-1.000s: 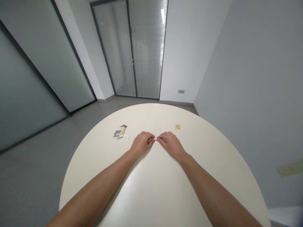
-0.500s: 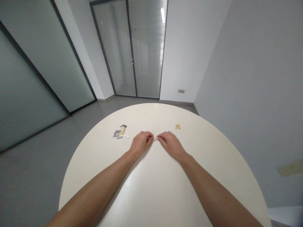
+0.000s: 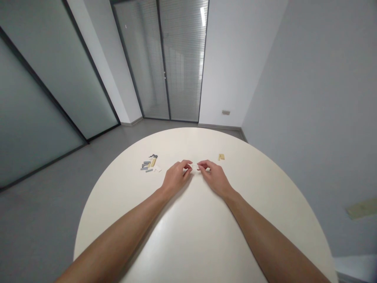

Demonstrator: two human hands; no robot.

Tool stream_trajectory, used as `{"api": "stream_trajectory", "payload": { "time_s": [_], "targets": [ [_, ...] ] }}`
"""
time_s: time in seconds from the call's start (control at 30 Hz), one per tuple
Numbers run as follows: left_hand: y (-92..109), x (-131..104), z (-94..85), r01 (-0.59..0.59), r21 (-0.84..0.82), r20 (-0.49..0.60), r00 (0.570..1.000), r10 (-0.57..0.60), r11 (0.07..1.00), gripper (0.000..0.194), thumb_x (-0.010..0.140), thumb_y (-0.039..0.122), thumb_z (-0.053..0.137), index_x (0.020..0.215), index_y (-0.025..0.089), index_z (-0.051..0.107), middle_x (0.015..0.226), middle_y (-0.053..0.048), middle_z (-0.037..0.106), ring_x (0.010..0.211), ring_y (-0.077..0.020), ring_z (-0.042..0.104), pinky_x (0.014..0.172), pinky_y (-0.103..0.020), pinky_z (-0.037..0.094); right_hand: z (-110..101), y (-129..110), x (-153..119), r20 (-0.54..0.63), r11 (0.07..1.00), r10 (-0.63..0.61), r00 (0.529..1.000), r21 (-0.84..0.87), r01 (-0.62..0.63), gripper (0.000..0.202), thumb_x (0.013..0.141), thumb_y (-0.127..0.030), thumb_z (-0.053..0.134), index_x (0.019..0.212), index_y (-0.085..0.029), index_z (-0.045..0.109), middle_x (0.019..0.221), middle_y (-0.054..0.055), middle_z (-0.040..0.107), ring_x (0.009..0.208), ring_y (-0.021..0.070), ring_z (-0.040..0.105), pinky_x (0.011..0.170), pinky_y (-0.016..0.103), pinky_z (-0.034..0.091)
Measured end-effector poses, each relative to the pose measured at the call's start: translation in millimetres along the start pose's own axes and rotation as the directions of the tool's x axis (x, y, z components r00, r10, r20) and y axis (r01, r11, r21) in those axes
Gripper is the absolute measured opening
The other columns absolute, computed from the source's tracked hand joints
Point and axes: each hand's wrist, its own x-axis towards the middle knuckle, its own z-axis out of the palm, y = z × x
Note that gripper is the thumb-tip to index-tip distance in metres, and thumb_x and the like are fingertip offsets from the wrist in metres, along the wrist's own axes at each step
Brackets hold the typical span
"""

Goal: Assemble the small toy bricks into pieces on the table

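A small white plastic piece (image 3: 194,167), probably a building brick part, lies between my two hands above the middle of the table; its exact shape is too small to make out. My left hand (image 3: 177,175) has its thumb and curled fingers at the left end of the piece, its index finger lifted a little away. From the other side, my right hand (image 3: 215,177) pinches the right end with thumb and fingertips. Both wrists are low over the tabletop.
A pile of small grey, tan, white and dark pieces (image 3: 153,161) lies left of my hands. A tan piece (image 3: 222,157) lies beyond my right hand. All rest on the round white table (image 3: 188,236), whose far edge curves behind them.
The fingers of both hands have loosened and shifted slightly around the white piece, showing more of it. Its visible part looks broader than before. The loose pieces stay where they were.
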Motion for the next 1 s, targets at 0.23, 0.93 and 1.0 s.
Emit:
{"api": "stream_trajectory", "payload": {
  "time_s": [0.23,0.93,1.0],
  "targets": [
    [-2.7,0.3,1.6,-0.025,-0.005,-0.027,0.999,0.025,1.0,0.023,0.093,0.026,0.058,0.115,0.026,0.064,0.101,-0.001,0.072,0.098,-0.0184,0.066,0.089,-0.032,0.052,0.3,-0.3,-0.1,-0.006,1.0,-0.006,1.0,0.023,0.006,0.018,0.094,-0.03,0.055,0.103,-0.024,0.069,0.097,0.003,0.074,0.089,0.0174,0.066,0.083,0.032,0.048],
    [-5.5,0.5,0.7,-0.035,-0.003,-0.049,0.998,0.035,0.999,0.025,0.093,0.028,0.06,0.118,0.026,0.064,0.101,-0.001,0.073,0.099,-0.0184,0.066,0.09,-0.032,0.052,1.0,4.1,-0.5,0.012,0.999,-0.047,0.999,0.012,0.047,0.02,0.089,-0.028,0.066,0.108,-0.024,0.068,0.098,0.003,0.071,0.092,0.0184,0.063,0.087,0.035,0.048],
    [-6.5,0.7,1.1,-0.041,0.001,-0.055,0.998,0.041,0.999,0.025,0.093,0.027,0.06,0.118,0.026,0.064,0.101,-0.001,0.073,0.099,-0.0184,0.066,0.09,-0.032,0.052,0.4,4.1,-0.3,0.008,0.999,-0.049,0.999,0.012,0.049,0.019,0.089,-0.028,0.066,0.108,-0.025,0.068,0.098,0.003,0.071,0.092,0.0185,0.063,0.087,0.036,0.048]
  ]
}}
